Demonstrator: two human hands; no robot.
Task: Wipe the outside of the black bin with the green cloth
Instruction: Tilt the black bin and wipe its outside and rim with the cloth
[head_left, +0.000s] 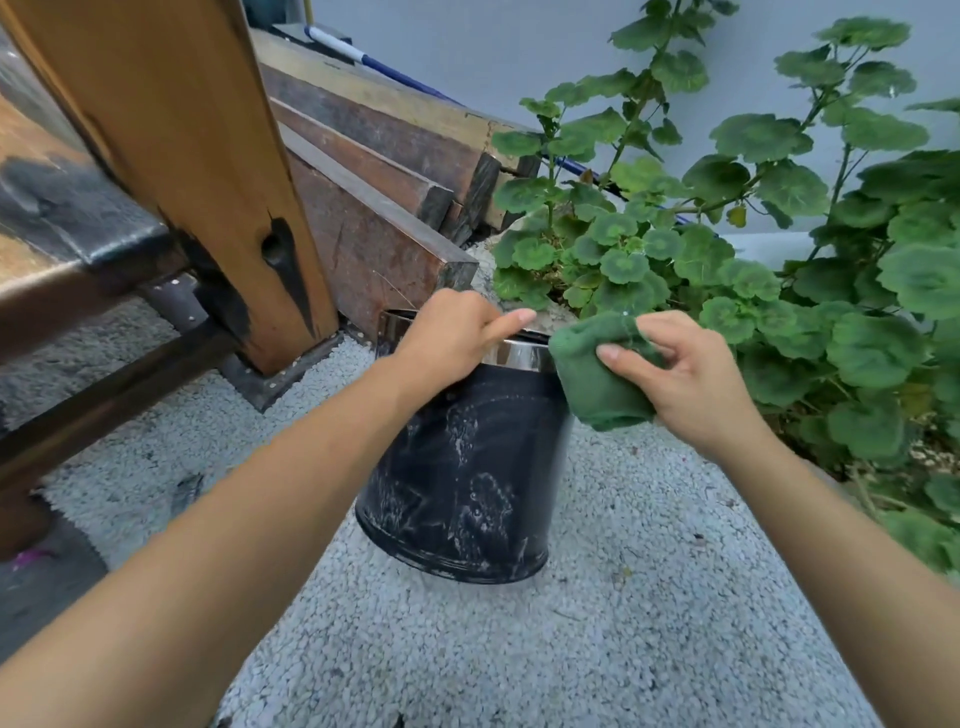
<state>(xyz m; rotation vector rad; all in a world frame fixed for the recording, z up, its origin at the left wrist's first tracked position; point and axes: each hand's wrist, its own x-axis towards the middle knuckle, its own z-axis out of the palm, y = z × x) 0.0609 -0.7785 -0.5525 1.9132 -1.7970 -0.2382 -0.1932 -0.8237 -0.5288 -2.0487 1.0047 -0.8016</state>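
Left hand: my left hand (447, 338) grips the black bin (457, 467) by its rim.
Right hand: my right hand (685, 379) clutches the green cloth (597, 379) at the bin's upper right edge.
Ground: the bin stands tilted on pale gravel (649, 623).
Around: stacked timber beams (374, 171) and a geranium (675, 249) by a grey wall (519, 52).

One bin (457, 467), one cloth (597, 379), two hands (447, 338) (696, 384), perhaps four planks (374, 150).

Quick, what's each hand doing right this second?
Left hand: closed, gripping the rim of the black bin.
Right hand: closed, holding the green cloth by the bin's upper edge.
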